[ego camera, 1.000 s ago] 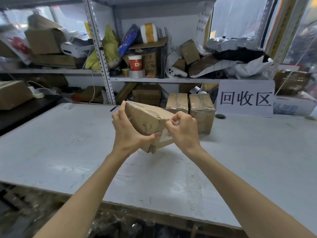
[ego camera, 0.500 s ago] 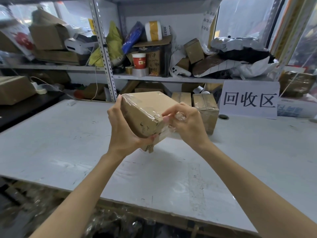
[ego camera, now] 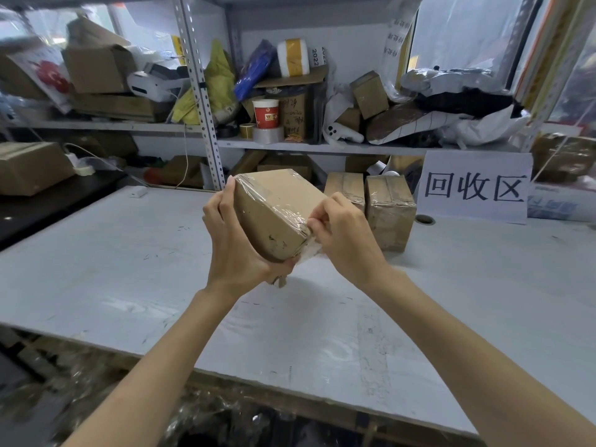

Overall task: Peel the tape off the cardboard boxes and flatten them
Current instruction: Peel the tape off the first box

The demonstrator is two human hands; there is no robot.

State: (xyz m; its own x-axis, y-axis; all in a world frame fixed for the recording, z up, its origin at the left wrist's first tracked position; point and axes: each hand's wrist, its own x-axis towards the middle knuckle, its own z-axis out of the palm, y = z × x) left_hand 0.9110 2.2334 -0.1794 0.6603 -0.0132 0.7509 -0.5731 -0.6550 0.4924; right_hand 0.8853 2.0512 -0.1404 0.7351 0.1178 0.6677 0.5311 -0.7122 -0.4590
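Note:
A small brown cardboard box (ego camera: 274,211) wrapped in clear tape hangs tilted above the white table (ego camera: 135,269). My left hand (ego camera: 235,246) grips its left side and bottom corner. At the box's right edge my right hand (ego camera: 345,237) pinches a loose strip of clear tape (ego camera: 306,250). Two more taped boxes stand upright behind it, one (ego camera: 345,188) partly hidden by my right hand and the other (ego camera: 390,214) beside it.
A white sign with black characters (ego camera: 474,188) leans at the back right. Metal shelves (ego camera: 206,130) behind the table are crammed with boxes, tape rolls, a red cup (ego camera: 265,113) and bags. A large box (ego camera: 29,167) sits on a dark surface at left.
The box has been turned in my hands so a broad plain face shows. My right hand has shifted from the top edge down to the right edge, where it pinches the tape.

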